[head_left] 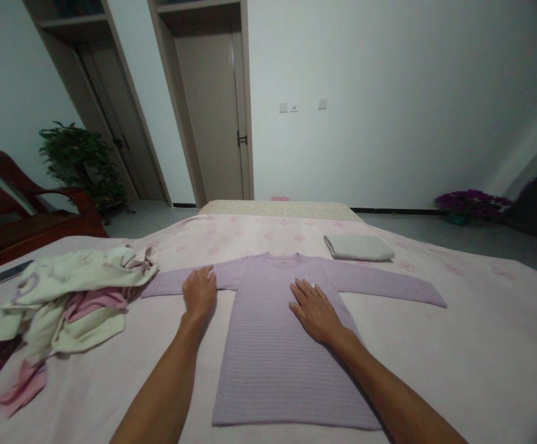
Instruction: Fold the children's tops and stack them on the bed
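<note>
Lilac shirt (272,357) lies flat under both hands' fingers. Right hand (317,310): palm down on its chest, fingers slightly spread. Left hand (200,291): fingers curled over one sleeve (169,283); from here I cannot tell any pinch. Clothes pile (81,274) left of those fingers

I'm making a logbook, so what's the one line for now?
left hand: on sleeve | right hand: on lilac shirt | shirt: spread flat | nearby: clothes pile, folded cloth

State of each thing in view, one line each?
Lavender striped long-sleeved shirt: spread flat, sleeves out
Clothes pile: crumpled, heaped
Grey cloth: folded
Pink floral sheet: spread out
Left hand: on a sleeve, grip unclear
Right hand: open, on shirt front
Left door: looks shut
Center door: looks shut
</note>
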The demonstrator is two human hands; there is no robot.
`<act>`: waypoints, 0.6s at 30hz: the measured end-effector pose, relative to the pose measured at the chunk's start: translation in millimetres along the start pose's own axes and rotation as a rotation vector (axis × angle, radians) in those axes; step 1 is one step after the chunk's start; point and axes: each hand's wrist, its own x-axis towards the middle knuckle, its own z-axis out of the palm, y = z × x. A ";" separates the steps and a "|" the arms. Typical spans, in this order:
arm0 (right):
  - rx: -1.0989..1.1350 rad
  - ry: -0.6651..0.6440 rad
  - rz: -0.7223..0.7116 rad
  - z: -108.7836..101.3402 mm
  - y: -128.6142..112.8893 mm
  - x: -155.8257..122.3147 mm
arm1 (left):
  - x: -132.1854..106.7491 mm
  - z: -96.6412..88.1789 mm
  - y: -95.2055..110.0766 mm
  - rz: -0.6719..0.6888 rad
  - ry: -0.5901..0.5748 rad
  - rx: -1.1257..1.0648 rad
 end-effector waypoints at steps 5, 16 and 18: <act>0.015 0.011 0.000 -0.3 -0.5 0.6 | 13.5 -12.0 -70.9 -0.172 -0.006 0.113; 0.038 0.024 0.012 -5.4 -3.3 -1.7 | 25.5 -6.7 -135.4 -0.344 0.066 0.118; 0.044 0.036 0.012 -5.3 -3.0 -2.0 | 24.0 -7.2 -132.7 -0.335 0.097 0.088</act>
